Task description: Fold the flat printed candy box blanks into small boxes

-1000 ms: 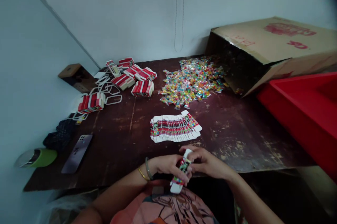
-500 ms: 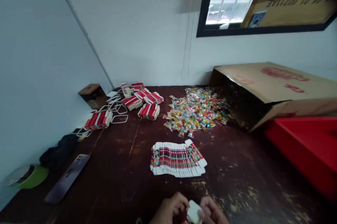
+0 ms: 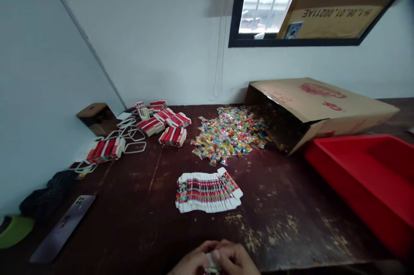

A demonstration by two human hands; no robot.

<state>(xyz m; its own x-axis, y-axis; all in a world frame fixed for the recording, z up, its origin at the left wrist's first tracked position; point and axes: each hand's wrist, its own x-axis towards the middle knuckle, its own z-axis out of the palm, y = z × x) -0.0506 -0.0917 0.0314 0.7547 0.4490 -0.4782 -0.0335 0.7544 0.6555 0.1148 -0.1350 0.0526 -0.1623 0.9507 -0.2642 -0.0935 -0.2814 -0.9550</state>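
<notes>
At the bottom edge, my left hand (image 3: 193, 262) and my right hand (image 3: 234, 258) are close together, fingers closed around a small printed carton (image 3: 211, 263). Its white flap shows between them, while the fingers and the frame edge hide most of the rest. Just beyond my hands lies a fanned row of flat, unfolded cartons (image 3: 208, 193) in red, white and green print. Farther back is a heap of small candy packets (image 3: 226, 135) in clear, colourful wrappers.
Bundled red-and-white cartons (image 3: 173, 136) and white bands (image 3: 134, 148) lie at the back left. A phone (image 3: 64, 227) rests at left. On the right stand an open cardboard box (image 3: 304, 98) on its side and a red tray (image 3: 349, 180). The dark table (image 3: 129, 206) has worn patches.
My hands have drawn closer together around the carton, covering more of its white flap. The view has shifted to the right, showing more of the red tray.
</notes>
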